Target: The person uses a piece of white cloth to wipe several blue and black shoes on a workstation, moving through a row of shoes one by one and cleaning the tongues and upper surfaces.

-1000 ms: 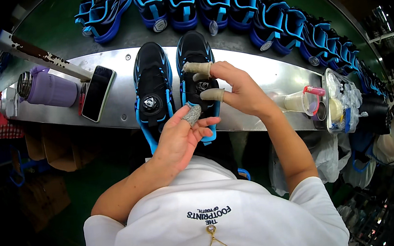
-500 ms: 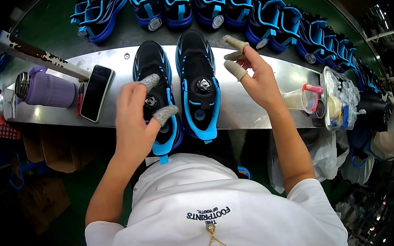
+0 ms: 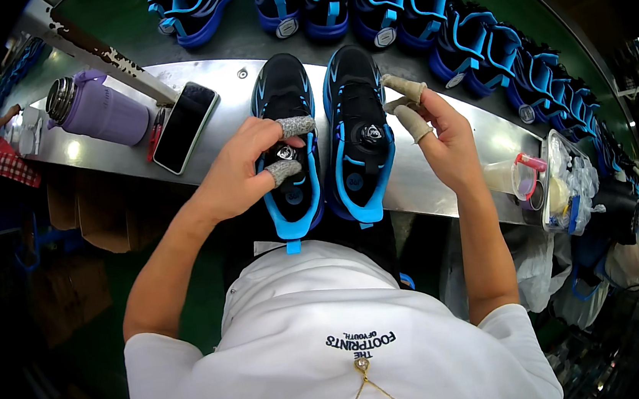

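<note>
Two black shoes with bright blue collars stand side by side on the metal bench in front of me, toes pointing away. My left hand (image 3: 243,168) reaches over the left shoe (image 3: 278,88). Its thumb and forefinger, in grey knitted finger sleeves, are apart on either side of the round lacing dial (image 3: 286,153). The right shoe (image 3: 346,78) has a similar dial (image 3: 369,136) on its tongue. Just right of that shoe is my right hand (image 3: 443,130), thumb and forefinger spread in beige finger sleeves, nothing between them. Its forefinger tip is close to the shoe's side; contact is unclear.
More black-and-blue shoes (image 3: 386,8) line the green surface beyond the metal bench (image 3: 441,180). At left are a purple bottle (image 3: 107,112), a phone (image 3: 186,128) and a peeling metal post (image 3: 102,55). A plastic cup (image 3: 510,179) and filled tray (image 3: 564,183) stand right.
The whole view has shifted, moving the bench things rightward in the picture. My left fingers have closed in around the left shoe's dial. My right hand has come nearer to the right shoe.
</note>
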The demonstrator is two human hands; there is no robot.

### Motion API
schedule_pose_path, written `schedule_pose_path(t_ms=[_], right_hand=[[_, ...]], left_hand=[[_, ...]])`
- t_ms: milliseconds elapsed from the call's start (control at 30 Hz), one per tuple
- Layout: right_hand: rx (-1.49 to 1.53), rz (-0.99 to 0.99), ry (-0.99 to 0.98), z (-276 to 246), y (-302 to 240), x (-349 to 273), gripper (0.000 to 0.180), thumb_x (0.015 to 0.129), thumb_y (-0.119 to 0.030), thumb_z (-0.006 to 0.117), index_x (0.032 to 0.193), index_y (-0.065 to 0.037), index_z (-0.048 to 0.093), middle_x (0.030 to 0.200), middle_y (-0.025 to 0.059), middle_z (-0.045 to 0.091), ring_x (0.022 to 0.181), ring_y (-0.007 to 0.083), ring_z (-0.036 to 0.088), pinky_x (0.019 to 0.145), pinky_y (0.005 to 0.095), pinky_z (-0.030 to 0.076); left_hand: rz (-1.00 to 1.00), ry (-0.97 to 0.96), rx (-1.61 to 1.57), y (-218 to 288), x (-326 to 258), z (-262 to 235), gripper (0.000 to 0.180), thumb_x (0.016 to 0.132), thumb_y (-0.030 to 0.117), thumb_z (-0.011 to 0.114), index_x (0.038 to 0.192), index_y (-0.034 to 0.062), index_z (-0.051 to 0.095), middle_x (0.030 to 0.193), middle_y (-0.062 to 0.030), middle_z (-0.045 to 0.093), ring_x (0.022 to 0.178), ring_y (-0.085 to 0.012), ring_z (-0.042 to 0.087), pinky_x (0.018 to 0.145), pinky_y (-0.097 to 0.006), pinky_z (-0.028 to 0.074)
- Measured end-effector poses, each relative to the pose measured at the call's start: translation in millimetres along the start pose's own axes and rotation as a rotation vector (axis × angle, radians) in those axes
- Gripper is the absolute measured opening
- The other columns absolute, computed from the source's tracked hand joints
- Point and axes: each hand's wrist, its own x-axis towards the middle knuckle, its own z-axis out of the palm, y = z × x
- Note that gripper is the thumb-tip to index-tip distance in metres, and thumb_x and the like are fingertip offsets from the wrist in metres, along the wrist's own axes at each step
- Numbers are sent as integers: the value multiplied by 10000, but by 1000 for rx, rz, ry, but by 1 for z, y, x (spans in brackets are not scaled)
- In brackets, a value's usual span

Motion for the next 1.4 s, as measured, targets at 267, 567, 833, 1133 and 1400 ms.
schedule_pose_path(t_ms=[267,567,833,1133,1400], right_hand=[[-6,89,-95,-3,-7,0,345,987,-49,572,1330,-25,597,1086,41,679,1018,107,626,880,239,470],[32,5,-85,5,-8,1,313,966,-53,597,1276,-30,637,1047,40,689,927,100,604,804,238,464],[38,-36,-179,16,-28,20,287,934,-49,625,1214,-71,683,891,43,667,771,93,559,667,242,445],[-286,-245,-439,56,14,91,349,906,-120,654,1254,-115,651,1007,99,672,868,225,629,781,335,493],[-378,-373,-421,61,26,89,307,880,-139,687,1186,-150,681,936,123,588,869,304,597,789,376,489]], left_hand=[[-15,75,137,0,1,-3,596,796,172,772,1346,55,571,1062,-63,596,929,-212,515,858,-306,433],[-27,143,63,8,-3,14,565,747,212,829,1221,12,595,1095,-95,539,1072,-255,512,959,-342,409],[218,35,268,20,-8,14,331,814,24,677,1140,-5,630,1040,-125,610,1052,-345,548,950,-418,436],[-836,158,-1370,67,-62,24,306,1011,112,431,1239,-82,496,1315,-242,521,1021,-304,665,652,-349,587],[-591,261,-686,37,-33,61,190,1001,88,520,1122,-32,603,828,-124,692,672,-142,666,638,-255,536]])
